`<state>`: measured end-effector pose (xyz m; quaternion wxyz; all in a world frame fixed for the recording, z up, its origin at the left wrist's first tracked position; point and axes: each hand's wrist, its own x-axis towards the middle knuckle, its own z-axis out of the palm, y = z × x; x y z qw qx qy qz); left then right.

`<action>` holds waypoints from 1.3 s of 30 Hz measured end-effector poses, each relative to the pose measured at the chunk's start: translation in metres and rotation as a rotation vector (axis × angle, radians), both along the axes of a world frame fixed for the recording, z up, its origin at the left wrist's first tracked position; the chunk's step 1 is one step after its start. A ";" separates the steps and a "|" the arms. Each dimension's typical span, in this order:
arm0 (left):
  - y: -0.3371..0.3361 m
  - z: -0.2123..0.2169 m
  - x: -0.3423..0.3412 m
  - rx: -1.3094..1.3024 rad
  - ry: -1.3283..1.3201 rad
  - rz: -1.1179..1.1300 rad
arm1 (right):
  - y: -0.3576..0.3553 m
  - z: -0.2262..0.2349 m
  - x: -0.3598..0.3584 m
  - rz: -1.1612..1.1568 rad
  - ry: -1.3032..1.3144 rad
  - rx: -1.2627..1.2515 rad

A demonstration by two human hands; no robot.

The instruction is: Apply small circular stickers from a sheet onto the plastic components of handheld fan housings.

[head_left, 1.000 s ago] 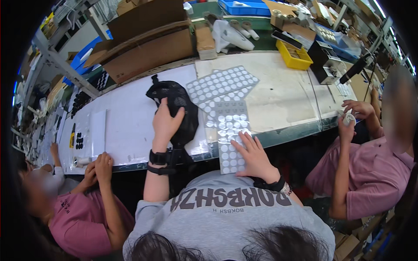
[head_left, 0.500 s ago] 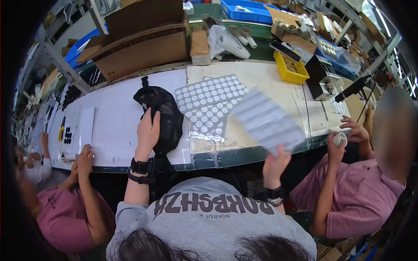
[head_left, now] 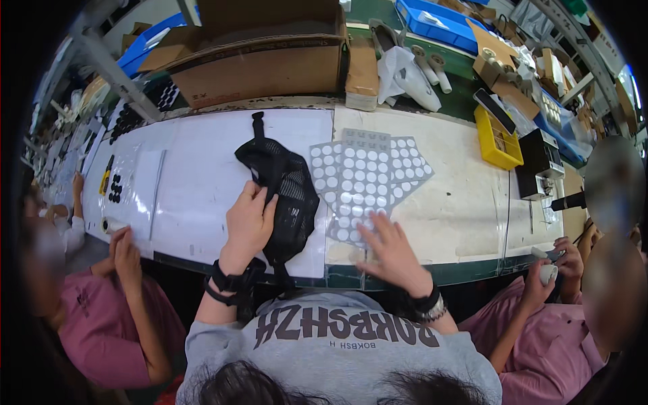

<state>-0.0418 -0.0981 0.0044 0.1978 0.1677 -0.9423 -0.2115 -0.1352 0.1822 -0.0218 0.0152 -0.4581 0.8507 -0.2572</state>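
Note:
A black mesh bag (head_left: 289,209) with straps lies on the white work surface. My left hand (head_left: 250,219) pinches its left edge, thumb and fingers closed on the fabric. Right of the bag, sheets of round white stickers (head_left: 361,165) lie fanned over each other, the top one standing upright between two slanted ones. Over the near end of that top sheet is my right hand (head_left: 393,253), its fingers spread and slightly blurred. Whether its fingertips touch the sheet I cannot tell.
Beyond the table stand a large open cardboard box (head_left: 263,71), a brown stack (head_left: 362,81) and a white plastic bag (head_left: 408,77). A yellow bin (head_left: 498,145) and a black device (head_left: 540,162) are at the right. Co-workers in pink sit on both sides; the right one holds a white roll (head_left: 547,273).
My right hand has brought the sticker sheet left onto the other sheets and let go; its fingers are now spread. My left hand keeps hold of the mesh bag. The view has shifted.

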 end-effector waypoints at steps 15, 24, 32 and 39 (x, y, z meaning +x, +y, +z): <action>-0.040 0.009 -0.035 0.431 -0.223 -0.278 | 0.222 -0.038 0.274 -1.298 -0.446 0.141; -0.051 0.001 -0.026 0.514 -0.300 -0.315 | 0.171 -0.079 0.438 -1.615 -0.766 0.067; -0.061 0.004 -0.040 0.206 -0.255 -0.509 | 0.067 -0.090 0.565 -1.726 -1.034 -0.063; -0.069 0.000 -0.029 0.542 -0.141 -0.647 | 0.033 0.024 0.627 -1.817 -1.123 0.022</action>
